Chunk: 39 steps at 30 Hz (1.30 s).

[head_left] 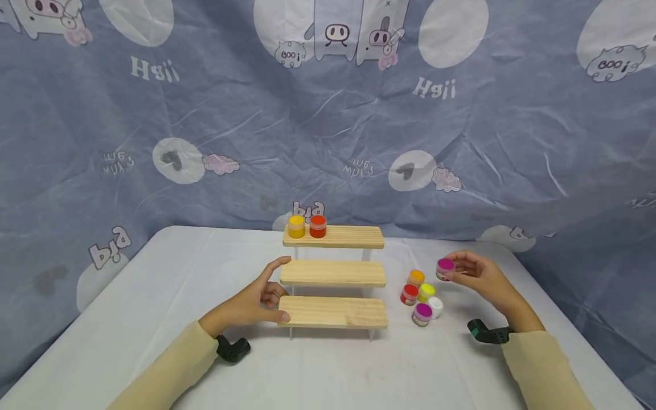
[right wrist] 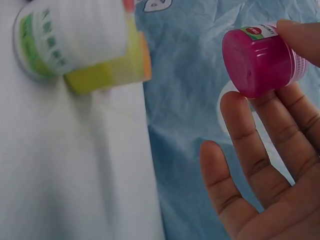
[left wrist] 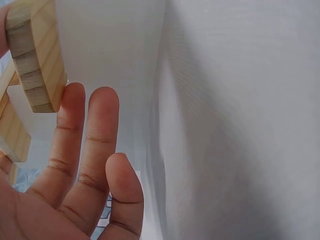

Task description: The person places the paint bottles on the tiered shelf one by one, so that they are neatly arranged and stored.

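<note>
A three-tier wooden stand [head_left: 333, 273] with clear supports stands on the table. At its left end my left hand [head_left: 251, 299] holds it, thumb on the bottom plank and index finger at the middle plank. In the left wrist view, a fingertip touches the plank [left wrist: 37, 55]. My right hand [head_left: 479, 279] pinches a small magenta jar [head_left: 445, 269] above the table, to the right of a group of jars. The right wrist view shows this magenta jar [right wrist: 260, 62] tilted between thumb and fingers. A yellow jar [head_left: 296, 226] and a red-orange jar [head_left: 318, 226] sit on the top plank's left.
Right of the stand several jars cluster: an orange jar [head_left: 416, 278], a red jar [head_left: 409, 294], a yellow jar [head_left: 426, 292], a white jar [head_left: 435, 307] and another magenta jar [head_left: 422, 314]. A patterned blue-grey cloth [head_left: 287, 125] hangs behind the white-covered table [head_left: 328, 376].
</note>
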{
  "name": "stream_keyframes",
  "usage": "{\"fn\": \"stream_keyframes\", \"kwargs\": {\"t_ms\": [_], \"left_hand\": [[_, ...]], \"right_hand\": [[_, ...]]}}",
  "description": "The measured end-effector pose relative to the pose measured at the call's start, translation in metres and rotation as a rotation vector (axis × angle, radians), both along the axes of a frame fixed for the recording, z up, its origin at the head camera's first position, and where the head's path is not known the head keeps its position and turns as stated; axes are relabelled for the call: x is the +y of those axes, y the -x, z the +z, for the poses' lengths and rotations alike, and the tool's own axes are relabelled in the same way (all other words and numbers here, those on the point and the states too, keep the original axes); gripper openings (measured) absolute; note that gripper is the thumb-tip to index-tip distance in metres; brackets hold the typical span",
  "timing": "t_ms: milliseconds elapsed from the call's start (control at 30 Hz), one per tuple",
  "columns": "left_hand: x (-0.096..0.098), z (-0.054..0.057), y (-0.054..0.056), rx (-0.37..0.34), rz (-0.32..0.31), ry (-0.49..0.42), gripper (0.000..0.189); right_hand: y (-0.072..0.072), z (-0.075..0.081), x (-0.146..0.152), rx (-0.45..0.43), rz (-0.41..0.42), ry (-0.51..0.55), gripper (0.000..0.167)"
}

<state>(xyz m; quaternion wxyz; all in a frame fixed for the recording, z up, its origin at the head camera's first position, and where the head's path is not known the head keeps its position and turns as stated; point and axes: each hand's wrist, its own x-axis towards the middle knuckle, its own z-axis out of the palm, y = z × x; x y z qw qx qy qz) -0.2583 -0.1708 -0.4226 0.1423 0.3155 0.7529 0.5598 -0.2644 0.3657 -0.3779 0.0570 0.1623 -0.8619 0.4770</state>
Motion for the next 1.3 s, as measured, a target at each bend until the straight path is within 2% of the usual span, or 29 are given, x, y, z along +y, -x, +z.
{"fn": "stream_keyframes", "kwargs": {"t_ms": [200, 367, 600, 833, 1300], "left_hand": [[0.002, -0.001, 0.003, -0.009, -0.004, -0.008, 0.119], [0.001, 0.000, 0.004, -0.008, 0.002, -0.004, 0.120], [0.001, -0.001, 0.005, -0.004, -0.001, 0.000, 0.119], [0.002, 0.002, 0.005, -0.008, 0.003, 0.007, 0.119], [0.001, 0.003, 0.004, -0.031, 0.013, 0.012, 0.119]], "right_hand": [[-0.008, 0.019, -0.015, 0.081, 0.054, -0.037, 0.033], [-0.016, 0.034, -0.035, 0.141, 0.061, -0.063, 0.034], [-0.019, 0.049, -0.061, 0.214, 0.081, -0.057, 0.040], [-0.015, 0.059, -0.085, 0.263, 0.149, -0.002, 0.036], [-0.001, 0.068, -0.127, 0.242, 0.210, 0.097, 0.037]]}}
